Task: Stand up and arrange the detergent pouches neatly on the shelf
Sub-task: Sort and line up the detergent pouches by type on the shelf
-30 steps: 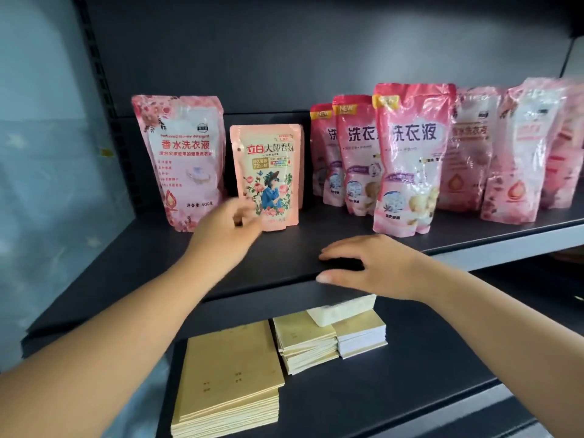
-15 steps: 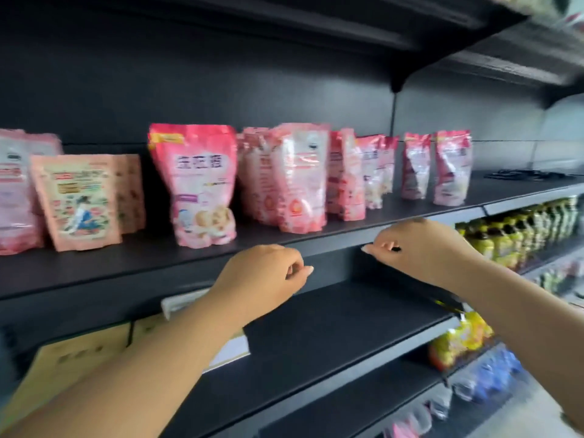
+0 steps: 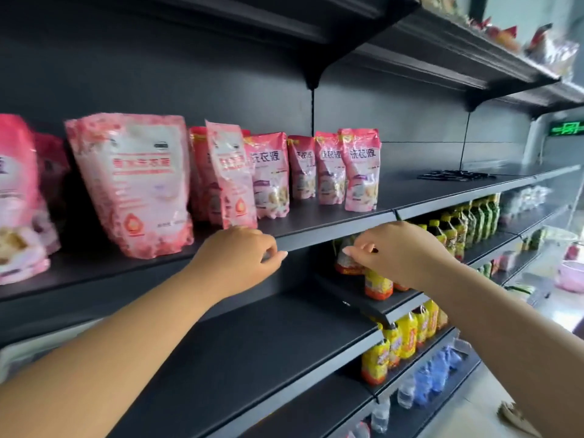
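Several pink detergent pouches stand in a row on the black shelf [image 3: 331,233]. A large pale pink pouch [image 3: 132,184] stands at the left, and a slimmer pouch [image 3: 232,175] leans beside it. Further right stand pouches with big characters, the last one [image 3: 361,169] at the row's end. Another pouch [image 3: 15,197] is cut off by the left edge. My left hand [image 3: 240,260] hovers at the shelf's front edge below the leaning pouch, fingers loosely curled, holding nothing. My right hand [image 3: 398,251] hovers just below the shelf edge, fingers loosely curled, also holding nothing.
The shelf's right part holds only flat black strips [image 3: 455,175]. Below is a bare black shelf [image 3: 268,336]. Green bottles [image 3: 474,216] and yellow bottles [image 3: 407,336] fill lower shelves at right. An upper shelf [image 3: 442,42] overhangs. A pink basin [image 3: 572,276] sits far right.
The view has swung right along the shelf. Both hands have moved right with it, left the shelf surface and curled loosely; the leftmost pouches and the paper stacks are out of view.
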The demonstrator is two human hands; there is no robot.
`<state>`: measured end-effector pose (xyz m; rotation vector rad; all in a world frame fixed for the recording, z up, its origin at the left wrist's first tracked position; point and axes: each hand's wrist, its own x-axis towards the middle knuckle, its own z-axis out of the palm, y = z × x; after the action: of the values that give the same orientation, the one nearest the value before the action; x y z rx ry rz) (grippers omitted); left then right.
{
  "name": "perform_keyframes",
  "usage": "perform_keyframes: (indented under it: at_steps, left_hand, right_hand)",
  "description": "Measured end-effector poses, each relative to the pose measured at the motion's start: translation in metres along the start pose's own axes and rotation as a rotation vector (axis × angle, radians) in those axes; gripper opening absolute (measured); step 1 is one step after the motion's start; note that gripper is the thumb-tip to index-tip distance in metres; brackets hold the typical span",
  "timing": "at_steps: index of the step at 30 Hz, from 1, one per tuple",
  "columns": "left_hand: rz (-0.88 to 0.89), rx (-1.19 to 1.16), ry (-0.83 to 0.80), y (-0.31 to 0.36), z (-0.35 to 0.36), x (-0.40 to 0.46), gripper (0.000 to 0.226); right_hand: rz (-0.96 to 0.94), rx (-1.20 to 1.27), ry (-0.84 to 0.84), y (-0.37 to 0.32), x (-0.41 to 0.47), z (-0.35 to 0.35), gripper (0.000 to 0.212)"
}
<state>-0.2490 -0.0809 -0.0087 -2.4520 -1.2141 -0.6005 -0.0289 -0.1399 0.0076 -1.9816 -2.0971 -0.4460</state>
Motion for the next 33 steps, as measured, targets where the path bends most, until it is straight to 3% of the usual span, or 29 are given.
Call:
perform_keyframes:
  at_steps: [11, 14, 16, 21, 25, 28, 31, 33]
  left_hand:
    - [-0.274, -0.032, 0.08, -0.029, 0.1, 0.103, 0.034]
    - [-0.341, 0.017, 0.097, -0.026, 0.105, 0.104, 0.051]
    - [-0.364, 0.051, 0.107, -0.022, 0.104, 0.101, 0.066]
    - [-0.47, 0.075, 0.09, -0.015, 0.105, 0.099, 0.062]
    - [-0.606, 0.088, 0.079, -0.022, 0.108, 0.101, 0.093]
    - [-0.686, 0.039, 0.071, -0.018, 0.104, 0.111, 0.07]
    - [-0.769, -0.004, 0.037, -0.015, 0.1, 0.126, 0.088]
    - [-0.807, -0.09, 0.095, -0.011, 0.1, 0.141, 0.072]
  right_hand:
    - [-0.119, 0.092, -0.063, 0.068, 0.174, 0.051, 0.046]
    - [-0.149, 0.148, -0.077, 0.072, 0.204, 0.066, 0.048]
    - [-0.17, 0.279, -0.097, 0.067, 0.225, 0.081, 0.045]
    - [-0.196, 0.748, -0.075, 0.033, 0.279, 0.113, 0.06]
    - [-0.127, 1.149, -0.173, 0.003, 0.318, 0.122, 0.074]
    - [-0.151, 1.366, -0.239, -0.004, 0.332, 0.127, 0.06]
    - [-0.195, 1.516, -0.271, -0.001, 0.337, 0.134, 0.033]
    - [-0.137, 1.623, -0.285, 0.003, 0.339, 0.135, 0.015]
